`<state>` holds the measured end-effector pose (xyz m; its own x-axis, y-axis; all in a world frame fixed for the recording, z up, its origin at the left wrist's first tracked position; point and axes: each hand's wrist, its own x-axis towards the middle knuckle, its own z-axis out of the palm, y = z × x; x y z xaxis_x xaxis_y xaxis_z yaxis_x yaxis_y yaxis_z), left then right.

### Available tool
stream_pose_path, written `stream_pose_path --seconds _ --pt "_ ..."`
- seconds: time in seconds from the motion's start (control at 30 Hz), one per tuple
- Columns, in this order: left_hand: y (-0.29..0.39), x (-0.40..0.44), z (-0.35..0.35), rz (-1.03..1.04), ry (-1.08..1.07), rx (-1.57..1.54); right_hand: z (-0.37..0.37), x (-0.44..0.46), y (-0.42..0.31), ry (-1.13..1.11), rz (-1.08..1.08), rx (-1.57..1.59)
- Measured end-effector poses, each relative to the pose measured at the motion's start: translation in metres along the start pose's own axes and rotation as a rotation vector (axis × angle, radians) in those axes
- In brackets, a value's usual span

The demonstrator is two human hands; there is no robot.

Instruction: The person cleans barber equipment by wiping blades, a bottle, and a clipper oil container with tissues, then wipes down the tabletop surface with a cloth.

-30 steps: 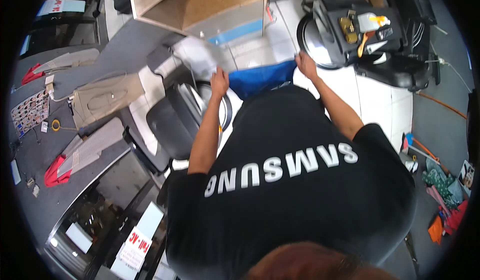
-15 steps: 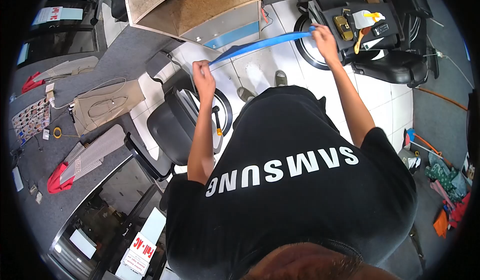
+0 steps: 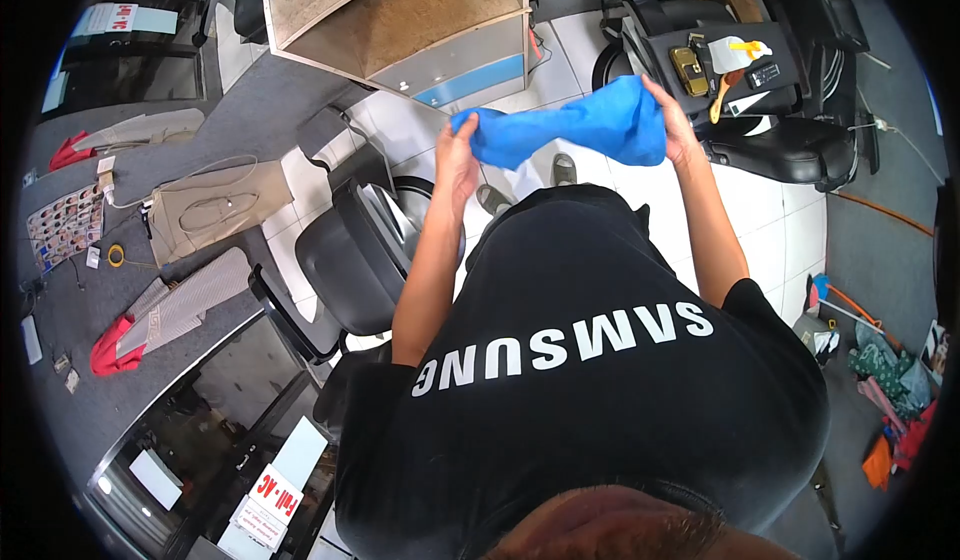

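A blue cloth [image 3: 570, 130] is stretched between my two hands over the tiled floor, broader at its right end and sagging in the middle. My left hand [image 3: 457, 165] pinches its left end between thumb and fingers. At the other end, my right hand [image 3: 676, 128] grips the cloth's upper right edge, the thumb in front. Below the cloth, my feet in sandals [image 3: 564, 170] show on the floor.
A black chair [image 3: 355, 255] stands to the left. On the right, a black salon chair and tray [image 3: 740, 60] hold a gold clipper, a brush and a white bottle with a yellow top. A wooden cabinet [image 3: 470, 65] is ahead. Cloths [image 3: 890, 380] lie at the far right.
The cloth has gone from a taut narrow strip to a wider, slacker sheet. Both hands have come lower, and the left has moved rightward, closer to the right.
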<state>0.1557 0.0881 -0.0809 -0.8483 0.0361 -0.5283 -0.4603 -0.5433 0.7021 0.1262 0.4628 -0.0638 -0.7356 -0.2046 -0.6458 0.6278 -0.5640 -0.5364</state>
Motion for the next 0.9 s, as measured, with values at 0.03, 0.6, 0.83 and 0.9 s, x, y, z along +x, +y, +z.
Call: stream_pose_path --seconds 0.03,0.6,0.83,0.9 --pt "0.006 0.001 -0.002 0.088 0.017 0.030 0.001 -0.004 -0.007 0.038 -0.060 -0.008" --pt "0.017 -0.029 -0.041 0.070 0.145 0.470 0.000 -0.005 -0.007 0.298 0.027 -0.662" --pt "0.023 0.001 -0.027 0.536 0.242 1.126 0.073 -0.010 0.021 0.135 0.035 -0.917" --pt "0.025 0.005 -0.004 0.840 0.200 1.326 0.085 -0.004 0.043 0.002 0.017 -0.951"
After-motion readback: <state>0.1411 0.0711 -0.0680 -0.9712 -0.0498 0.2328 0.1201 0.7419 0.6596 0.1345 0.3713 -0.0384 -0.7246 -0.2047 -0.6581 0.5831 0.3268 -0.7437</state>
